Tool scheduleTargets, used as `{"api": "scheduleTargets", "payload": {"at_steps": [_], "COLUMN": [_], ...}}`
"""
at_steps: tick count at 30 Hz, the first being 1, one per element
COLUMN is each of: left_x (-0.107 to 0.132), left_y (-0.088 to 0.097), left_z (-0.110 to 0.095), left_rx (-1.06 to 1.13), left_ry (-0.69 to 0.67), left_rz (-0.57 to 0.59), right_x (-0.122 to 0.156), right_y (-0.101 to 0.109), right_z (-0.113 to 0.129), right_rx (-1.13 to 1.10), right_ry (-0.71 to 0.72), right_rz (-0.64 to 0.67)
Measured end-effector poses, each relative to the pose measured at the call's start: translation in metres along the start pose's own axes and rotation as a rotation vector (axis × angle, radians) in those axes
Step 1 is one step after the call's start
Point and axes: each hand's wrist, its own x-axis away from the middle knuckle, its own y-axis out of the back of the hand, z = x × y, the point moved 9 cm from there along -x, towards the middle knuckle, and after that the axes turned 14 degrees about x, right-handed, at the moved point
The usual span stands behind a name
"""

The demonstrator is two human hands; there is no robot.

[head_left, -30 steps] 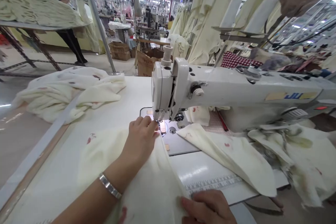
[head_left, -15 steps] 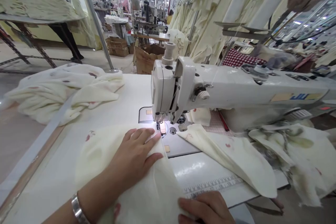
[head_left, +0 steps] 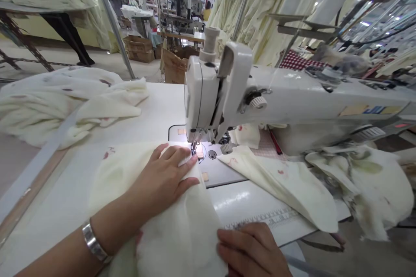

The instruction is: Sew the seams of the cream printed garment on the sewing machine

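— One left hand [head_left: 159, 177], one right hand [head_left: 253, 249]: anything gripped?
— Left fingers are spread flat on top of one cream, red-printed cloth panel [head_left: 185, 225]; whether it's pinched by the curled right ones can't be told.
— Long edge?
— It's pointed forward at one white metal sewing machine [head_left: 292, 99], left hand nearer.

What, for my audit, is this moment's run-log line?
left hand: spread on cream fabric; right hand: at fabric's right edge; sewing machine: ahead of left hand
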Motion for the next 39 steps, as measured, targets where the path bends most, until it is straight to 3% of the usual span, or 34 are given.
{"api": "scheduleTargets", "payload": {"at_steps": [3, 6, 10, 13, 19, 24, 29, 34, 39], "left_x": [0.005, 0.021, 0.046, 0.053, 0.052, 0.041, 0.024, 0.016, 0.014], "left_y": [0.004, 0.003, -0.012, -0.019, -0.016, -0.009, -0.002, -0.004, -0.005], "left_z": [-0.025, -0.047, -0.056, -0.051, -0.040, -0.012, 0.015, 0.027, 0.031], "left_rx": [0.032, 0.046, -0.043, -0.018, 0.015, 0.045, 0.070, 0.061, 0.070], "left_ry": [0.010, 0.068, 0.070, 0.059, 0.053, 0.055, 0.049, 0.063, 0.087], "left_rz": [-0.011, -0.035, -0.025, -0.005, 0.000, 0.007, 0.048, 0.089, 0.108], "right_x": [-0.007, -0.010, -0.006, -0.003, -0.010, -0.028, -0.048, -0.060, -0.059], "right_y": [0.009, 0.008, 0.007, 0.006, 0.008, -0.008, -0.021, -0.035, -0.039], "right_z": [-0.002, -0.002, -0.003, -0.002, -0.001, 0.001, 0.000, -0.008, -0.011], "right_rx": [-0.061, -0.101, -0.094, -0.087, -0.023, 0.007, 0.051, 0.075, 0.022], "right_ry": [-0.069, -0.101, -0.107, -0.092, -0.025, 0.106, 0.219, 0.194, 0.174], "right_rz": [-0.014, 0.105, 0.161, 0.164, 0.168, 0.208, 0.150, 0.225, 0.206]}}
